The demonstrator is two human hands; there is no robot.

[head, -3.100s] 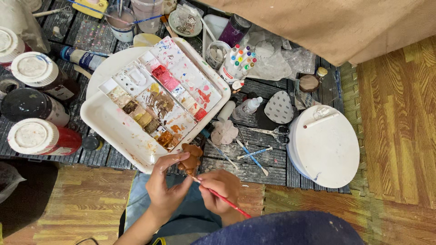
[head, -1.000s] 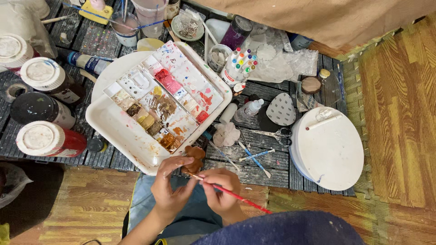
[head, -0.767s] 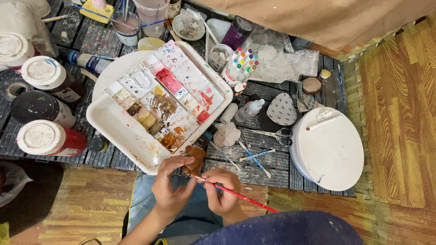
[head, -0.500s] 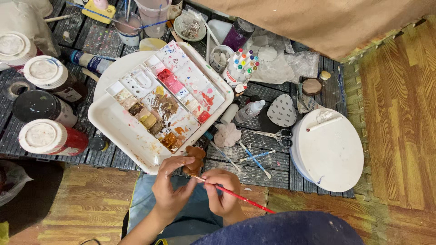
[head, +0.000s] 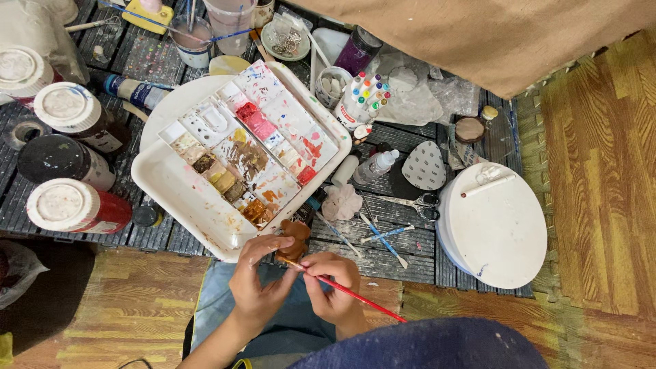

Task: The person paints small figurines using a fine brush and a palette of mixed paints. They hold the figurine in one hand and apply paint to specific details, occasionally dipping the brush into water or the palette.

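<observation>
My left hand [head: 258,282] holds a small brown clay figure [head: 294,238] just below the rim of the white tray [head: 179,195]. A thin red-handled paintbrush [head: 348,292] is gripped in my right hand [head: 331,290], and its tip touches the figure's lower side. The handle slants down to the right. Both hands hover over my lap, close together. Inside the tray lies a paint palette [head: 253,143] with wells of brown, yellow, red and white paint.
Large paint jars [head: 75,205] stand at the left. A white round lid [head: 495,225], scissors [head: 417,200], blue brushes [head: 383,236], a cup of markers [head: 359,102] and water cups [head: 195,34] crowd the dark slatted surface. Brown cloth hangs at top right.
The hands stay together on the figure; the brush tip has shifted slightly along it. The view has drifted a little.
</observation>
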